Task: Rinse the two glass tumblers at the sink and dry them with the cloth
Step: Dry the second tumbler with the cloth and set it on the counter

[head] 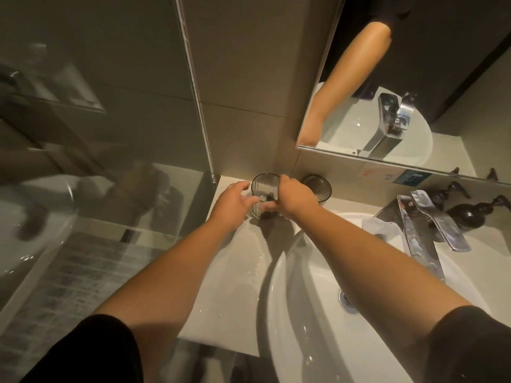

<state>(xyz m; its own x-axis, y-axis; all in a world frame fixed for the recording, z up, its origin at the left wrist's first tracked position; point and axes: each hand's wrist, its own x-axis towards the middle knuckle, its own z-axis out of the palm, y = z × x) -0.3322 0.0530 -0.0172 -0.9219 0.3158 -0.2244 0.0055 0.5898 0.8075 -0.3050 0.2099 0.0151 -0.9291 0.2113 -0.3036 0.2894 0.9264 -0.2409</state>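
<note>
- The nearer tumbler (265,195) is flanked by the left hand (231,203), fingers loosely spread at its side, and the right hand (293,197), fingers curled around it.
- It stands upright on the counter (229,272), in the corner left of the sink (318,313).
- The second tumbler (318,189) is seen just behind the right hand.

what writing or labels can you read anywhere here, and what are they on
No text can be read in this picture.
Blue sticker on the wall strip under the mirror: a pale shape shows, but any lettering is too blurred to read.
Faint reddish marks on the same strip: too small and blurred to read.
The two glass tumblers, the tap and the dark pump bottles: no label visible.
</note>
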